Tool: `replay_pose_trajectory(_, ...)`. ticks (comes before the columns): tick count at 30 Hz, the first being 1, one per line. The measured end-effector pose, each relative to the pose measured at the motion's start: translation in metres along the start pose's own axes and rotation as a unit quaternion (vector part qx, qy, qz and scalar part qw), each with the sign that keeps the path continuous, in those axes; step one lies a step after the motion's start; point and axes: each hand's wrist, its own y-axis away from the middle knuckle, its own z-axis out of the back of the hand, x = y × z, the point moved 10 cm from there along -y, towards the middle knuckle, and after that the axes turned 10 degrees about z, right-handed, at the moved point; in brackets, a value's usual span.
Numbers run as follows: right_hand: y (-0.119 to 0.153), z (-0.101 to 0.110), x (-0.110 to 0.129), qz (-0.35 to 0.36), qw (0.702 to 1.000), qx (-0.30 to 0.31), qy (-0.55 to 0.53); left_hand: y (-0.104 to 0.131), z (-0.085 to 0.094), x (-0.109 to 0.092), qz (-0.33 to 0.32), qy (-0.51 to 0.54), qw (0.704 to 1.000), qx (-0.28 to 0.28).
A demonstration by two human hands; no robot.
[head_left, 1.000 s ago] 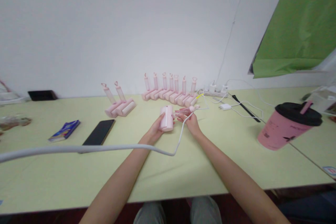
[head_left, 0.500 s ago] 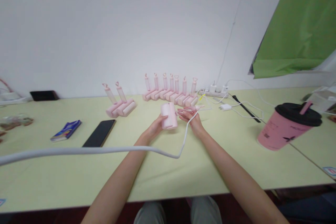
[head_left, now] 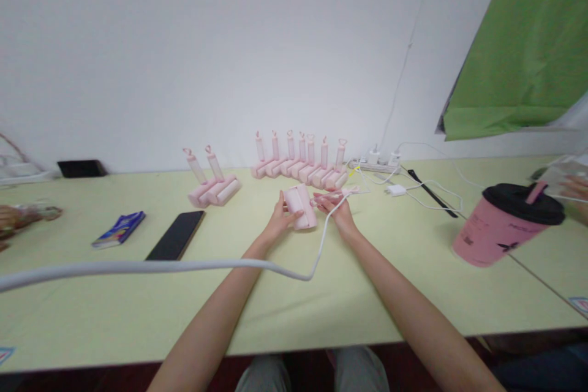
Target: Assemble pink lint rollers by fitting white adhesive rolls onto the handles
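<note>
Pink block (head_left: 299,206), left hand (head_left: 278,218) clasped round it, right hand (head_left: 339,211) curled on its slim tube (head_left: 337,193)

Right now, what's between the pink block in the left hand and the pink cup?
Head view: a slim pink piece at the right hand, a white cord crossing that hand in the image, then bare tabletop to the cup.

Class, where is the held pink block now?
In the head view, the pink block is near the middle, in the left hand, in front of the longer row of pink pieces.
</note>
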Motion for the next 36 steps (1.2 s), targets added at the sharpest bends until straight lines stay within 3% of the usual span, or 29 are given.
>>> replay_pose_trajectory(3,-0.001,0.003,-0.001,0.007,0.997,-0.001,0.072,-0.001,0.016,-0.007,-0.050,-0.082,0.992,-0.086)
replay_pose_trajectory(9,0.005,-0.024,-0.004,0.024,0.991,0.111,0.064,-0.002,0.006,-0.014,-0.094,-0.159,0.982,-0.042)
replay_pose_trajectory(13,0.014,-0.041,-0.012,0.031,0.980,0.188,0.055,0.008,-0.004,-0.030,-0.142,-0.276,0.950,-0.035)
replay_pose_trajectory(17,0.022,-0.051,-0.016,0.054,0.965,0.251,0.055,0.016,0.003,-0.040,-0.143,-0.334,0.930,-0.063)
replay_pose_trajectory(23,0.029,-0.048,-0.015,0.052,0.947,0.266,0.173,0.013,0.022,-0.038,-0.135,-0.344,0.925,-0.089)
replay_pose_trajectory(26,0.031,-0.048,-0.014,0.072,0.930,0.284,0.221,0.002,0.048,-0.036,-0.129,-0.370,0.908,-0.148)
replay_pose_trajectory(31,0.029,-0.040,-0.018,0.115,0.894,0.293,0.319,-0.009,0.119,-0.038,-0.085,-0.360,0.883,-0.290)
replay_pose_trajectory(33,0.030,-0.040,-0.019,0.126,0.881,0.302,0.343,-0.007,0.143,-0.041,-0.072,-0.353,0.874,-0.326)
replay_pose_trajectory(36,0.033,-0.042,-0.021,0.131,0.864,0.319,0.366,0.006,0.171,-0.051,-0.083,-0.354,0.838,-0.406)
